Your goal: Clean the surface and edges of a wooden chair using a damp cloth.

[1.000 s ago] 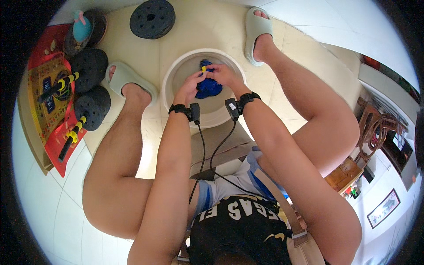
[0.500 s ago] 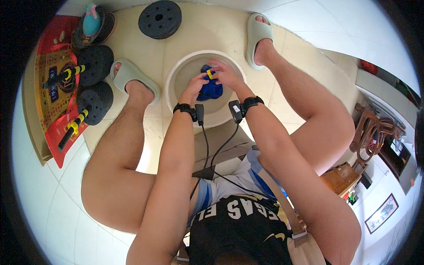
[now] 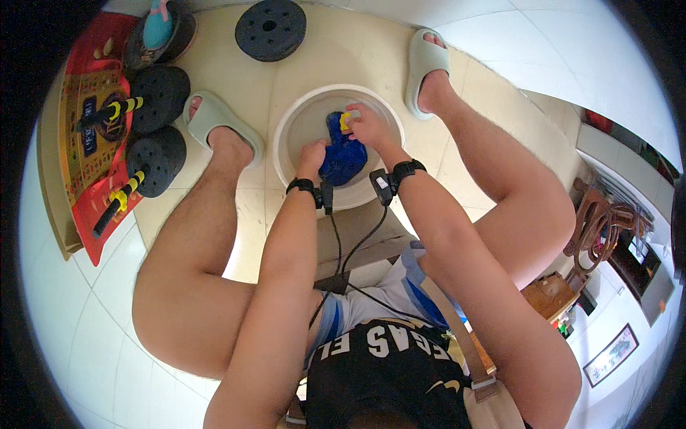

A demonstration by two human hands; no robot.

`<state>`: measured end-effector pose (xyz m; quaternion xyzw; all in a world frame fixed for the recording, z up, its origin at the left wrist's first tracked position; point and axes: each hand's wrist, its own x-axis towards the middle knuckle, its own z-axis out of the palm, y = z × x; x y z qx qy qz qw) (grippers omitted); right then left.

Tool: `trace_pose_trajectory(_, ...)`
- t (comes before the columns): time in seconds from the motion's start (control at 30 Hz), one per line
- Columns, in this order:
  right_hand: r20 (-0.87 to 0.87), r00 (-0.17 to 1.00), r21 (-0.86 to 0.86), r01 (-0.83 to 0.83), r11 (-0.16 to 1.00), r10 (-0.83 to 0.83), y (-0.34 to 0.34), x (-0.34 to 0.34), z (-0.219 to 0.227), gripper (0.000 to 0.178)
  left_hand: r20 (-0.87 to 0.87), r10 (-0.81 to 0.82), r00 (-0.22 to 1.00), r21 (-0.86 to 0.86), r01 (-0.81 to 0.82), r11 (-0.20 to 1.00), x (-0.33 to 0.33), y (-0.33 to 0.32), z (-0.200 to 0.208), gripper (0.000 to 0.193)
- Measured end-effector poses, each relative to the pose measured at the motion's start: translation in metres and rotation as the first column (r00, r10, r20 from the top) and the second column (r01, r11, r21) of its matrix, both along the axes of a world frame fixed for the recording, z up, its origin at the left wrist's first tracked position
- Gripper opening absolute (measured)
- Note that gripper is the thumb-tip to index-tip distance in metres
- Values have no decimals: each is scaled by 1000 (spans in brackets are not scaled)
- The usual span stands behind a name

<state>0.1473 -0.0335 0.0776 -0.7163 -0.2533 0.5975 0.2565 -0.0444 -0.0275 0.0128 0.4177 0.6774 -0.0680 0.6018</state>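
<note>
A dark blue, wet-looking cloth (image 3: 344,161) is bunched inside a round white basin (image 3: 281,132) between my feet. My left hand (image 3: 311,157) is closed on the cloth's left side, its fingertips mostly hidden. My right hand (image 3: 367,127) pinches a small yellow block (image 3: 345,121) against the cloth's far end. The block looks like soap or a sponge, but I cannot tell which. Both wrists wear black straps with small boxes and cables.
Black dumbbells with yellow bands (image 3: 146,161) lie at the left beside a red and gold bag (image 3: 89,136). A loose black weight plate (image 3: 271,30) rests beyond the basin. At the far left stands a light blue bottle (image 3: 158,30). Wooden furniture (image 3: 597,225) is at the right.
My left hand has moved off the yellow block to the cloth's left side. The right hand now holds the block alone. The cloth appears more spread out towards me.
</note>
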Motion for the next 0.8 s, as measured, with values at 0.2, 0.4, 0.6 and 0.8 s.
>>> trace_pose_trajectory(0.2,-157,973,-25,166,986,-168,-33,5,-41,21,-108,-253,961,207,271,940,43,-3,32,40)
trace_pose_trajectory(0.4,43,999,13,29,999,-30,-14,-4,-39,22,404,599,691,-234,-555,798,25,0,-12,22)
trace_pose_trajectory(0.6,-164,934,-146,294,944,-317,-19,-2,-35,18,400,721,566,-297,-664,686,31,-10,-2,19)
trace_pose_trajectory(0.8,-95,993,-178,47,983,-65,-24,-10,-41,34,198,537,820,-139,-519,843,31,-11,-3,20)
